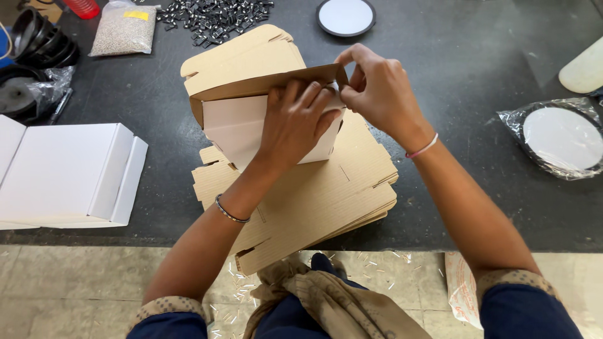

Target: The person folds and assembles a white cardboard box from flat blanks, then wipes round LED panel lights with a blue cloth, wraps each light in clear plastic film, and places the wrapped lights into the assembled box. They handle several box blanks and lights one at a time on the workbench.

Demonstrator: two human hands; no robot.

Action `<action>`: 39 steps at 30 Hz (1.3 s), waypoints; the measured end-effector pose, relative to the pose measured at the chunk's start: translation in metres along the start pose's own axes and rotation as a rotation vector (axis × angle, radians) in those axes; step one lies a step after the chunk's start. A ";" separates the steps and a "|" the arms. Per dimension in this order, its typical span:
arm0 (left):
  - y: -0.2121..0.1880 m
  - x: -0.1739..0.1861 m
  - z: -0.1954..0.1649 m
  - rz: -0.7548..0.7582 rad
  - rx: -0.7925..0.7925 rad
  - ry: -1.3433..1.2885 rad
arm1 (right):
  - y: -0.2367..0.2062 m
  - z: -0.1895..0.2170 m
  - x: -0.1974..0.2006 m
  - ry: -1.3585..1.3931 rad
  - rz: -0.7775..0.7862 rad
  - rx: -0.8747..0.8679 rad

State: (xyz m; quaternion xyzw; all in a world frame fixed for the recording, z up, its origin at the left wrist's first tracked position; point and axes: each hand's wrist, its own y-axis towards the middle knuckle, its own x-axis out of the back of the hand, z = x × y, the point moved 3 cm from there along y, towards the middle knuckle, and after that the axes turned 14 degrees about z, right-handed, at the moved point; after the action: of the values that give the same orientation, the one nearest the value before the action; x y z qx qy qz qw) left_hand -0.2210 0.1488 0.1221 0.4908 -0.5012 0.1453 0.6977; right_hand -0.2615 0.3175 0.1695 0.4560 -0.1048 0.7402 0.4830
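At the far left a finished white box (69, 172) lies on the dark surface (465, 150). Near the middle, the left hand (295, 122) presses flat, fingers spread, against the white inner wall of a half-folded cardboard box (242, 94), which stands on a stack of flat cardboard blanks (314, 201). The right hand (380, 88) arches over with bent wrist, its grip pinching the brown flap's corner, apparently between thumb and fingertips. Further right lies a wrapped round disc (562, 138).
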 end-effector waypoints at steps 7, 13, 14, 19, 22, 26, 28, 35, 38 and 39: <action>-0.002 -0.007 0.005 0.036 0.035 -0.069 | 0.004 -0.006 -0.004 -0.085 0.002 0.050; -0.002 -0.011 0.002 0.022 0.027 -0.014 | -0.001 -0.005 -0.003 -0.030 0.028 0.039; -0.003 -0.012 0.002 0.033 0.042 -0.003 | -0.002 -0.007 -0.001 -0.004 0.049 0.038; -0.007 -0.011 -0.004 0.013 0.064 0.038 | -0.006 -0.012 0.008 -0.113 0.029 0.084; -0.011 -0.008 -0.006 0.051 0.084 -0.009 | -0.005 -0.012 0.009 -0.150 0.022 0.110; -0.009 -0.004 -0.011 0.074 0.108 -0.035 | -0.002 -0.014 0.013 -0.144 0.074 0.123; -0.006 -0.004 -0.015 0.071 0.114 -0.030 | -0.002 -0.016 0.019 -0.140 0.090 0.122; 0.001 -0.006 -0.025 0.091 0.141 -0.028 | 0.003 -0.022 0.027 0.062 0.219 0.029; 0.002 -0.008 -0.026 0.111 0.168 -0.033 | 0.004 -0.019 0.023 0.028 0.202 0.073; 0.002 -0.009 -0.026 0.118 0.178 -0.035 | 0.003 -0.018 0.021 0.002 0.188 0.095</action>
State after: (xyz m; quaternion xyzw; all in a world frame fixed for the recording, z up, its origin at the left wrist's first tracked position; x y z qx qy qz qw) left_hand -0.2122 0.1745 0.1151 0.5231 -0.5262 0.2215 0.6328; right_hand -0.2768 0.3396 0.1764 0.4659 -0.1113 0.7868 0.3893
